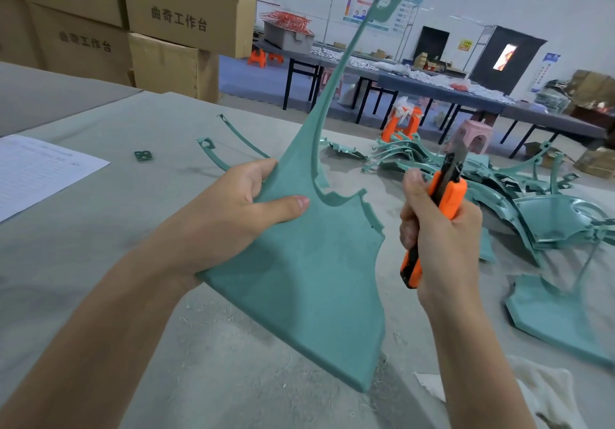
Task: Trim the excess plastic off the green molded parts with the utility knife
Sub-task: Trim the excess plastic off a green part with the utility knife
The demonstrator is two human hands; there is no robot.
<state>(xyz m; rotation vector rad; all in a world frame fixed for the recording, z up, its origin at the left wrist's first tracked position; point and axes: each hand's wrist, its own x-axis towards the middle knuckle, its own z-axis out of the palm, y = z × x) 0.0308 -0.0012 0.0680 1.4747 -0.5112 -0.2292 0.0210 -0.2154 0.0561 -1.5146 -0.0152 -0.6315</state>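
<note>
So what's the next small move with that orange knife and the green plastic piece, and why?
Probably bring the orange utility knife in the right hand leftward to the notched upper edge of the large flat green molded plastic part. The left hand grips that part, the blade is out, yet it is apart from the plastic, so cutting cannot begin.

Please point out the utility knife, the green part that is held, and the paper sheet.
utility knife [449, 199]: head view, on its orange handle.
green part [299, 279]: head view, on its broad flat body.
paper sheet [40, 172]: head view, on its printed face.
</note>
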